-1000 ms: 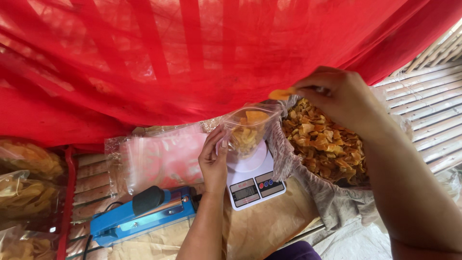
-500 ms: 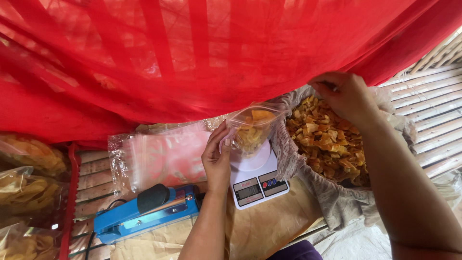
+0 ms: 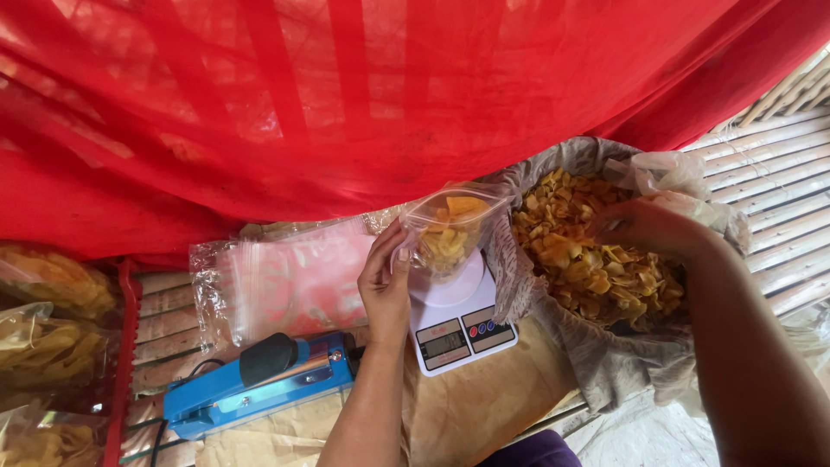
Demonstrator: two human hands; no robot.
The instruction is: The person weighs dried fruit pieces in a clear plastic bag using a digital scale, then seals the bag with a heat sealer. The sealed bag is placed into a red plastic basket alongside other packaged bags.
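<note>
My left hand [image 3: 386, 281] holds the rim of a small clear plastic bag [image 3: 450, 227] partly filled with yellow chips. The bag stands on a white digital kitchen scale [image 3: 456, 330]. My right hand [image 3: 650, 227] reaches into a large sack lined with grey cloth [image 3: 577, 333], its fingers closed down among the heap of yellow chips [image 3: 596, 264]. What the fingers hold is hidden among the chips.
A red cloth [image 3: 346, 95] hangs overhead across the top. A stack of empty clear bags [image 3: 285, 281] lies left of the scale. A blue heat sealer [image 3: 259, 385] sits at the front. Filled chip bags [image 3: 47, 329] lie at far left. Bamboo slats [image 3: 778, 173] are at right.
My right hand moved from above the small bag, where it held a chip, down and right into the sack of chips. The left hand stayed on the bag.
</note>
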